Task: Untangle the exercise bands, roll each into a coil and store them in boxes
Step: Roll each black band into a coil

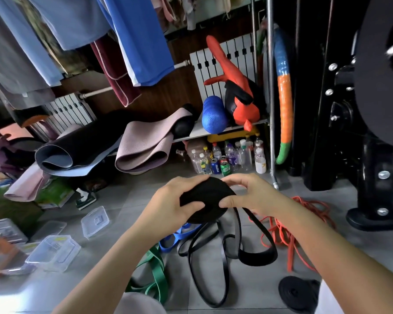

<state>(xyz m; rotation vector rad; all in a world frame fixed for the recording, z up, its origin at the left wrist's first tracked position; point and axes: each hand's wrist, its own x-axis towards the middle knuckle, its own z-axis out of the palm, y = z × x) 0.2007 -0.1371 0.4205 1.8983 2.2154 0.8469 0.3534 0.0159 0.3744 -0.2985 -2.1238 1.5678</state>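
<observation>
Both hands, left hand [168, 206] and right hand [250, 196], pinch the black coil [208, 198]; wind its loose tail [216, 264] on tight and flat.

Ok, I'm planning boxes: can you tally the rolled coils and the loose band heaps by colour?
Black coils: 2
Loose black heap: 1
Loose blue heap: 1
Loose green heap: 1
Loose orange heap: 1
Total: 6

The person's forearms [104, 266] are bare, and pale, whitish clothing [141, 303] shows at the bottom edge.
</observation>
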